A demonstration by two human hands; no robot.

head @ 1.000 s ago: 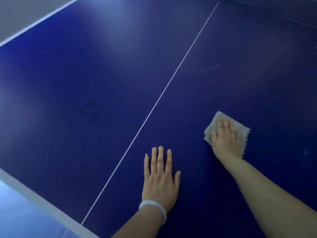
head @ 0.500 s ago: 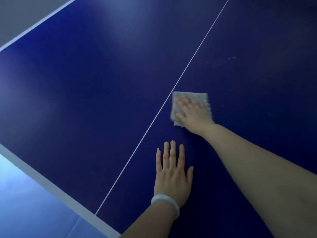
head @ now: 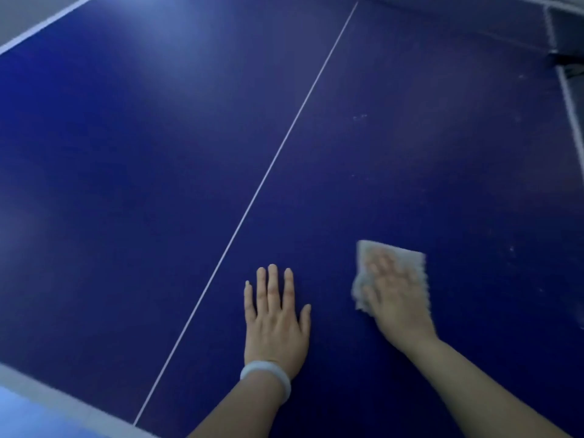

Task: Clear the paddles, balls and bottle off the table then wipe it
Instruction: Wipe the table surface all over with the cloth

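From the head view, the blue desk [head: 126,184] filled nearly the whole picture, its white centre line [head: 275,159] running from the near edge up and away. No paddles, balls or bottle showed anywhere on the visible surface, so the clearing part looked finished, as far as this one view could tell.

The wiping was under way. The right hand [head: 398,298] lay flat on a pale grey cloth [head: 407,257], fingers spread and straight, pressing it against the desk to the right of the centre line; the hand was blurred, which suggested it was mid-stroke. The left hand [head: 275,317] rested palm down on the bare surface just beside it, fingers straight and holding nothing, seemingly as a brace. A white bracelet [head: 267,374] circled that wrist.

Faint pale specks [head: 360,116] remained farther up the right half, and more toward the far right side. By my judgement, that area and the whole left half beyond the line were yet to be covered.
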